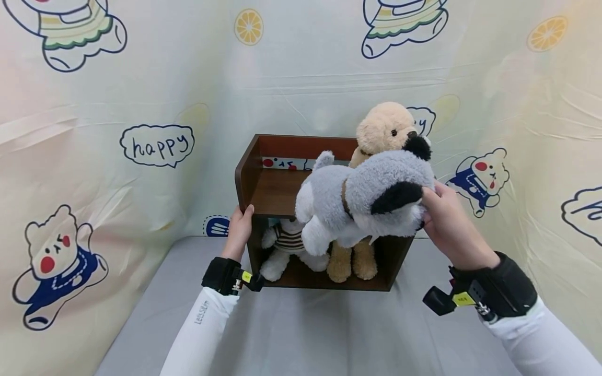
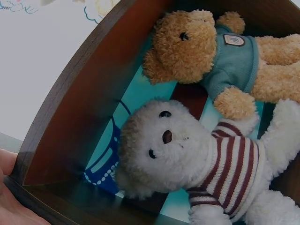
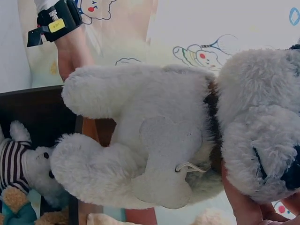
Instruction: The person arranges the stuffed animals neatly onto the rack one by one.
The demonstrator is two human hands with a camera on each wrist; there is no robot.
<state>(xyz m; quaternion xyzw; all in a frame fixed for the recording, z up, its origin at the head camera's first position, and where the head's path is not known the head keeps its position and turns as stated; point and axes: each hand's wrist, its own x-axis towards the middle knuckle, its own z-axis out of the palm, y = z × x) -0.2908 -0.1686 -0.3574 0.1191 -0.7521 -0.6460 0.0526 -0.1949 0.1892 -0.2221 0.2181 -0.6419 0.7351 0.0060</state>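
My right hand grips a grey-and-white plush dog by its head and holds it sideways in front of the shelf. The dog has black ears, a brown collar and a bone-shaped tag on its belly side. My left hand holds the left side panel of the small dark-wood shelf. A beige plush dog sits on the upper level at the right, partly hidden behind the grey one. Below are a white bear in a striped sweater and a tan bear in a teal sweater.
The shelf stands on a grey cloth-covered table near a cartoon-printed curtain. Its upper level has a bare brown board at the left. The lower compartment is filled by the two bears.
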